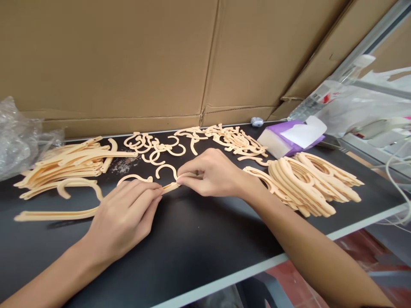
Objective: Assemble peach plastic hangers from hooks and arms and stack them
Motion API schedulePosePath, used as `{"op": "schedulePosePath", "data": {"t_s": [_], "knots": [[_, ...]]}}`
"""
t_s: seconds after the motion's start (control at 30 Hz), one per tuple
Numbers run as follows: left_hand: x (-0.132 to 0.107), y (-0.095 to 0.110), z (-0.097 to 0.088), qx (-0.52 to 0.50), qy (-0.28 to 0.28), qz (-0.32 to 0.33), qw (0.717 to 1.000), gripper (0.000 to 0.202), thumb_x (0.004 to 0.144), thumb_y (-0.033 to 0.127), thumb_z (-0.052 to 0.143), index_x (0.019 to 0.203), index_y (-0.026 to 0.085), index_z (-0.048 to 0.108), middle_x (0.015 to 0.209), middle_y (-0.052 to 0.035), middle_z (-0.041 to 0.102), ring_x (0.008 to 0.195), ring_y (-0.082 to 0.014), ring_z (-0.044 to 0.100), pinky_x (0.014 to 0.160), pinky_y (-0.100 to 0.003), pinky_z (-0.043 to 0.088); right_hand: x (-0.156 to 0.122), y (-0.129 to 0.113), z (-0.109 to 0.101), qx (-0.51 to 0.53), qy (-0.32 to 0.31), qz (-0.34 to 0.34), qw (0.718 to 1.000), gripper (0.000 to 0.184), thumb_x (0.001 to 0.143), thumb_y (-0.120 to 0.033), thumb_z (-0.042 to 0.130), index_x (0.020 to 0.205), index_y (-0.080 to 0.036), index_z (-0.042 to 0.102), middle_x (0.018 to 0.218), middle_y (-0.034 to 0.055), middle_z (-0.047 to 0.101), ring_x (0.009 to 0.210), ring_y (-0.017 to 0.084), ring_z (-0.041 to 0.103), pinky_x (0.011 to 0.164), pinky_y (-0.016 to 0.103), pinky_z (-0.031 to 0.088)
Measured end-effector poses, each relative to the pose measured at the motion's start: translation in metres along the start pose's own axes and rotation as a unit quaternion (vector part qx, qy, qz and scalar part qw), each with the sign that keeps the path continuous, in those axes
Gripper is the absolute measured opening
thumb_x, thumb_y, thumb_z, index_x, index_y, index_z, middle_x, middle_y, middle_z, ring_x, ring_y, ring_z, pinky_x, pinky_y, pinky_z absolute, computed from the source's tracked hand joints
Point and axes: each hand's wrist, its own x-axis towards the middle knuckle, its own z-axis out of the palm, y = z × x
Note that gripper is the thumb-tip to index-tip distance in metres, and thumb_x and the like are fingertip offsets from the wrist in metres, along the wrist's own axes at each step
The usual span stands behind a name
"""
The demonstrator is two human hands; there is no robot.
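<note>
My left hand (123,214) is closed around a cream plastic hanger arm (170,188), whose end shows between my two hands. At that end, the thumb and fingers of my right hand (212,174) are pinched together. A curved hanger hook (165,166) rises right beside my right fingertips; whether it joins the arm is hidden. Another curved piece (134,176) lies just behind my left hand. To the left, a long grooved strip (56,215) and a large curved piece (77,182) run toward my left hand, which covers their near ends.
A pile of hanger arms (70,160) lies at left, near clear plastic wrap (19,137). Loose hooks (141,141) and small curved parts (236,139) lie at the back. Stacked hangers (298,184) and a purple tissue pack (282,132) are at right. Cardboard (128,60) stands behind.
</note>
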Motion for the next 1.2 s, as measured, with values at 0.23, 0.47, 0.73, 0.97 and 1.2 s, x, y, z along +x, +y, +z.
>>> {"op": "schedulePosePath", "data": {"t_s": [0.23,0.47,0.73,0.97,1.2], "knots": [[0.001,0.007,-0.014,0.055,0.079,0.037,0.995,0.044,0.083,0.008,0.071,0.123,0.025,0.061,0.113,-0.0068,0.077,0.103,-0.0271,0.071,0.09,-0.044,0.055,-0.004,0.001,-0.005,0.068,0.147,0.005,0.987,0.023,0.086,-0.024,0.062,0.067,-0.019,0.074,0.053,-0.0045,0.044,0.053,0.009,0.034,0.056,0.025,0.033],[0.007,0.011,-0.009,-0.125,0.066,-0.118,0.983,0.022,0.092,0.017,0.063,0.114,0.021,0.065,0.105,-0.0064,0.076,0.095,-0.0204,0.071,0.09,-0.037,0.057,0.002,-0.005,0.011,0.119,0.323,0.087,0.935,0.015,0.082,-0.027,0.068,0.072,-0.018,0.075,0.06,-0.0002,0.062,0.055,0.012,0.053,0.053,0.025,0.043],[0.016,0.014,-0.014,-0.347,0.053,-0.392,0.85,0.04,0.099,0.043,0.052,0.07,0.019,0.064,0.073,-0.0029,0.07,0.074,-0.0178,0.068,0.07,-0.03,0.059,-0.006,-0.041,0.052,0.011,0.328,-0.053,0.943,0.016,0.093,-0.019,0.062,0.088,-0.019,0.078,0.075,0.0033,0.078,0.061,0.013,0.068,0.062,0.026,0.051],[0.014,0.005,-0.013,-0.461,0.046,-0.405,0.788,0.033,0.1,0.035,0.045,0.075,0.019,0.061,0.074,-0.003,0.064,0.07,-0.0162,0.062,0.065,-0.028,0.056,-0.006,-0.05,0.054,0.061,0.267,-0.125,0.954,0.02,0.095,-0.028,0.061,0.087,-0.018,0.077,0.079,0.0047,0.079,0.065,0.015,0.07,0.064,0.028,0.055],[0.025,0.001,-0.03,-0.454,-0.149,-0.308,0.823,0.034,0.089,0.03,0.044,0.056,0.021,0.048,0.056,-0.0001,0.053,0.055,-0.0136,0.05,0.052,-0.026,0.044,0.002,-0.015,0.03,-0.144,0.403,-0.023,0.904,0.039,0.091,-0.015,0.058,0.128,-0.017,0.066,0.124,0.0167,0.069,0.118,0.028,0.063,0.104,0.045,0.049]]}}
